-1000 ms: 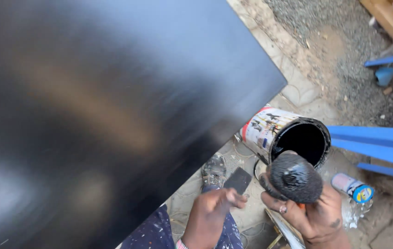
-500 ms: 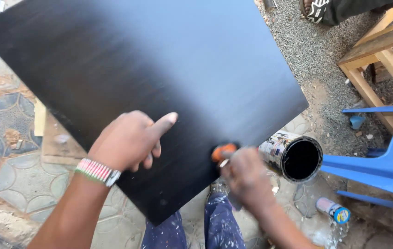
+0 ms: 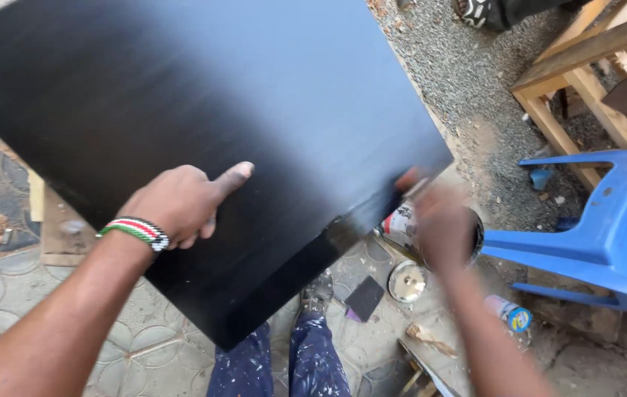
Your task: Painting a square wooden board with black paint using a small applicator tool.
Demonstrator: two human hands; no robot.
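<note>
Resting loosely curled with its forefinger out on the black board point(image 3: 203, 110), the left hand point(image 3: 181, 202) sits nearer the board's low corner, while the blurred right hand point(image 3: 442, 224), grip unreadable, hovers at the right edge over the paint can point(image 3: 401, 224).

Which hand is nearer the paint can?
Right. The right hand, blurred, is over the paint can beside the board's edge; the left hand rests on the black board, well away.

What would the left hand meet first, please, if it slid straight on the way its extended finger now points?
Only more of the black painted board: the left hand rests on it, finger aimed up and right across bare surface. Its far edge and the gravel come next, though depth is unclear.
</note>
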